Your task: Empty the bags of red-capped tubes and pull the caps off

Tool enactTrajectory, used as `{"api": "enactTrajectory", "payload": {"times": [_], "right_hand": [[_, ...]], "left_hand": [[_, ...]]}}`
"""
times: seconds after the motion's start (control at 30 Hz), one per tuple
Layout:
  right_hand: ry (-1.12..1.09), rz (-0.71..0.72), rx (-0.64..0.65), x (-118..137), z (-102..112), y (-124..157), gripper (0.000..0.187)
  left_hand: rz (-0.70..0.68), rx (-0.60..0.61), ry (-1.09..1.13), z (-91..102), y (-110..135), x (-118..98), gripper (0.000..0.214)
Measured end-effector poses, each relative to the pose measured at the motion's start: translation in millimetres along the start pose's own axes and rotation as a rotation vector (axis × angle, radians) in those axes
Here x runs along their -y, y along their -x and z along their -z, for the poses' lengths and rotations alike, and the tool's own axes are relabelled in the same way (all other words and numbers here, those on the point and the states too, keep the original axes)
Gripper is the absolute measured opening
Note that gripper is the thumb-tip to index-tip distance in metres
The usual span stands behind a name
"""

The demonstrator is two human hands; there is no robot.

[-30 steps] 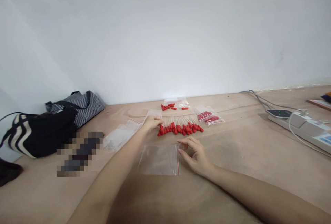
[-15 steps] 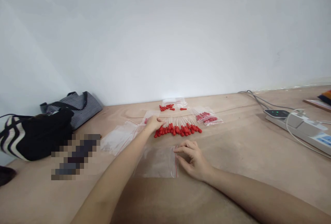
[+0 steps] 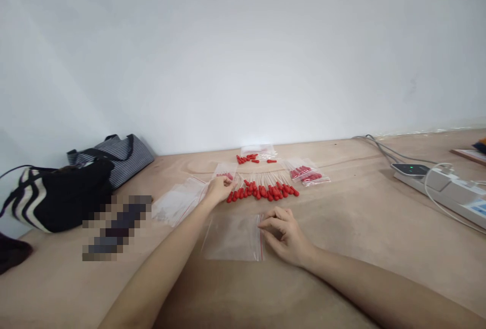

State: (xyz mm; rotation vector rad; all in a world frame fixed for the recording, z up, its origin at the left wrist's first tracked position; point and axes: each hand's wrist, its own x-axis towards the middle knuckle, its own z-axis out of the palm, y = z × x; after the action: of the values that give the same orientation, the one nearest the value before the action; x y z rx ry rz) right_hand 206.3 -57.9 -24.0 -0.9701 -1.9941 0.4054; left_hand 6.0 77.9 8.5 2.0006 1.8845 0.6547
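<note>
A row of clear droppers with red bulbs [image 3: 266, 189] lies on the wooden table [image 3: 341, 228]. My left hand [image 3: 219, 189] reaches to the left end of that row, fingers curled around droppers there. My right hand [image 3: 285, 234] rests on the red-striped mouth of an empty clear zip bag [image 3: 233, 237] lying flat in front of me, fingertips pinching at its edge.
More clear bags [image 3: 178, 200] lie to the left; filled bags of red bulbs [image 3: 306, 172] and loose red bulbs [image 3: 250, 157] sit behind. Two handbags [image 3: 64, 187] stand at the left by the wall. A power strip [image 3: 448, 187] with cables lies at the right.
My left hand has drawn back slightly from the row's end with its fingers curled in. My right hand has stayed on the bag's mouth.
</note>
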Motion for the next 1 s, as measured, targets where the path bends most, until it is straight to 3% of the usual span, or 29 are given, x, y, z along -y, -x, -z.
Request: {"api": "enactTrajectory", "payload": {"times": [0.17, 0.37, 0.63, 0.8, 1.0], "right_hand": [[0.002, 0.004, -0.013, 0, 1, 0, 0.018], [-0.002, 0.034, -0.058, 0, 0, 1, 0.018], [-0.009, 0.057, -0.058, -2, 0, 1, 0.020], [-0.005, 0.059, -0.040, -3, 0, 1, 0.021], [0.011, 0.059, -0.049, -3, -1, 1, 0.020]], "left_hand": [[-0.252, 0.075, -0.048, -9.2, -2, -25, 0.026], [-0.305, 0.125, -0.136, -19.1, -13, -36, 0.012], [-0.237, 0.010, -0.132, -4.8, 0, -27, 0.015], [-0.239, 0.024, -0.058, 8.9, 17, -9, 0.015], [-0.248, -0.010, 0.074, -1.6, 30, 12, 0.023]]}}
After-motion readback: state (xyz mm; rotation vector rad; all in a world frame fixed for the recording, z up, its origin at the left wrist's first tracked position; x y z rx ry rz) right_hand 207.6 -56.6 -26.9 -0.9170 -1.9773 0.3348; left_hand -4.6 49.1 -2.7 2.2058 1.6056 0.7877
